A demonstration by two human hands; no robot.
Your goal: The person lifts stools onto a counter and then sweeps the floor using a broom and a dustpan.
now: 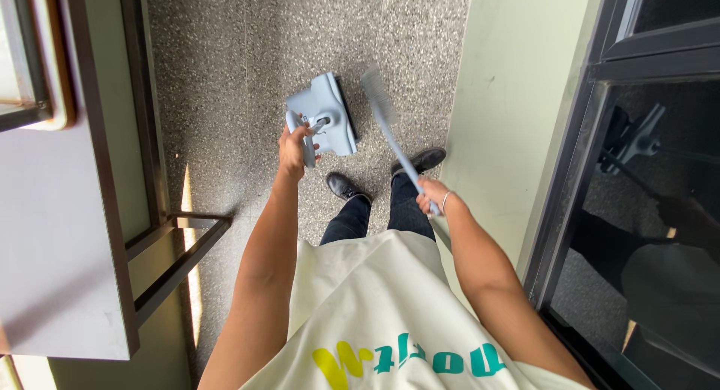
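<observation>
The handle of a pale blue dustpan (324,114) is gripped by the left hand (294,146), fingers wrapped tight around it, so the pan hangs just past the knuckles over the speckled floor (225,75). A broom (390,127) stick is clasped in the right hand (431,195), fist closed; its bristles, kinda blurred, sit just beside the pan. Black shoes (343,186) are seen between and below both hands. A pale wall (510,97) is close by the right hand.

The light-blue plastic dustpan (324,112) sits on the speckled stone floor (225,82), ahead of the black leather shoes (345,185), with the grey-bristled long-handled broom (379,97) just to its right.
</observation>
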